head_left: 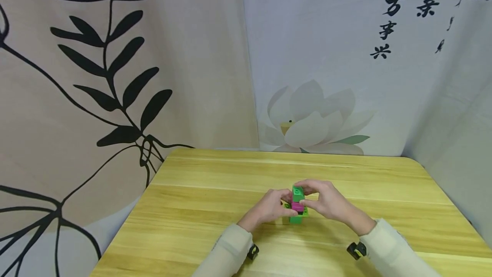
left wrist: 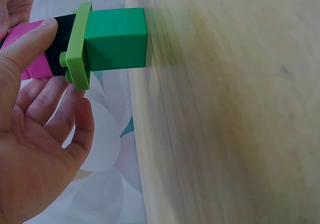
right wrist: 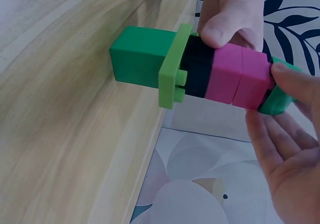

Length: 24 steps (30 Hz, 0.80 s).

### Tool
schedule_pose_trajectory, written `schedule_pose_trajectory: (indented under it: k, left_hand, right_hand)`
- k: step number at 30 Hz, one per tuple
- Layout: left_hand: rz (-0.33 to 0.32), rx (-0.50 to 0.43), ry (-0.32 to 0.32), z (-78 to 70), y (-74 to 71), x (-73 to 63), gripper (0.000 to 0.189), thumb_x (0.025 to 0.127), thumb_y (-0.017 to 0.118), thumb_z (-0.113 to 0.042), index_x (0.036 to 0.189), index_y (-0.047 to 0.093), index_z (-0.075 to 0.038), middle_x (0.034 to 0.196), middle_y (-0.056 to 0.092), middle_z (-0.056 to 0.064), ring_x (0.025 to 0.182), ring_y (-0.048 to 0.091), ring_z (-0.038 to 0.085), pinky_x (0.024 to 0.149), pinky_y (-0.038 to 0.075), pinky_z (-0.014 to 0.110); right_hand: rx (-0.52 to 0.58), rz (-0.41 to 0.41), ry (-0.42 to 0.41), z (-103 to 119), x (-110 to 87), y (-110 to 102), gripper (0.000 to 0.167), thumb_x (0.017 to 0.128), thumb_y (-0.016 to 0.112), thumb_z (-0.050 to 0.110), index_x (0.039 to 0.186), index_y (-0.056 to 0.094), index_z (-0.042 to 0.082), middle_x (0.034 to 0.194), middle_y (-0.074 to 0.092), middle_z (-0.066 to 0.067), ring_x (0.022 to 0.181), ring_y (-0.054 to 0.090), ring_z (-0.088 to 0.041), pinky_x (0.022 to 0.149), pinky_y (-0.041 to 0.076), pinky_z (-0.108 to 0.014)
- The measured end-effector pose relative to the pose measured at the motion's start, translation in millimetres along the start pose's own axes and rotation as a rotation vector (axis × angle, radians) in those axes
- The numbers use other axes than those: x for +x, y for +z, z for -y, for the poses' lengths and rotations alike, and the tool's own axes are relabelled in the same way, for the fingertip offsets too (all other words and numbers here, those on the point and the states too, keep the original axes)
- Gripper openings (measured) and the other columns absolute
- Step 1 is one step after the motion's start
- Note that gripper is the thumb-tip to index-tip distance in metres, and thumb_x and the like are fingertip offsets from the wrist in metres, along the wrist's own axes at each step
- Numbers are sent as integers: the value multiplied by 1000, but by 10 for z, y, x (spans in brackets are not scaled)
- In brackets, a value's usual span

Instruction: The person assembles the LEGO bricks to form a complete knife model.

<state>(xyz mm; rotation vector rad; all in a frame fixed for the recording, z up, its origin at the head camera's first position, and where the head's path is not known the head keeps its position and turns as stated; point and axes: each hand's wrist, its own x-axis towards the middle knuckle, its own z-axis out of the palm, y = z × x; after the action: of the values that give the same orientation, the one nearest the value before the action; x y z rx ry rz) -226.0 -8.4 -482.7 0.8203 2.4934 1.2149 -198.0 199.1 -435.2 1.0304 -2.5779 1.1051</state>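
Note:
Both hands are on one upright stack of toy building blocks. A dark green block (left wrist: 116, 39) forms its base, under a lime flat plate (right wrist: 172, 69) wider than the column. Above that come a black block (right wrist: 197, 67), two magenta blocks (right wrist: 238, 77) and a green block (head_left: 297, 193) on top. My left hand (head_left: 270, 206) pinches the middle of the stack, its thumb over the black and magenta blocks. With thumb and fingers, my right hand (head_left: 327, 200) grips the top green block, partly covering it in the right wrist view.
The stack is over a light wooden table (head_left: 215, 174). Behind the table's far edge hangs a printed curtain (head_left: 207, 54) with plant, lotus and lettering designs. Pale sleeves (head_left: 396, 247) cover the forearms, and a small black device (head_left: 356, 250) is at each wrist.

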Motion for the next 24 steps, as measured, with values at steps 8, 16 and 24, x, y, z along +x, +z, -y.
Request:
schedule_pose_trajectory:
  k: [8, 16, 24]
  left_hand:
    - [6, 2, -10, -5, -10, 2, 26, 79, 78, -31, 100, 65, -24, 92, 64, -16, 88, 57, 1, 77, 47, 25]
    - [3, -6, -8, -2, -10, 6, 27, 78, 78, -30, 101, 65, -23, 92, 64, -15, 88, 57, 1, 77, 46, 25]
    - [3, -11, 25, -5, -19, -2, 27, 78, 78, -29, 101, 65, -22, 92, 64, -16, 87, 57, 0, 76, 47, 23]
  right_hand:
    - [-20, -16, -36, -10, -7, 2, 44, 76, 79, 6, 116, 63, 12, 105, 67, 3, 86, 64, -9, 74, 54, -33]
    - [-35, -7, -25, 8, 15, -14, 42, 76, 79, 6, 115, 64, 11, 106, 67, 0, 87, 64, -11, 75, 54, -33]
    - [-35, -39, -61, -28, -17, 40, 44, 74, 79, 4, 115, 64, 8, 108, 67, 0, 91, 63, -14, 75, 54, -40]
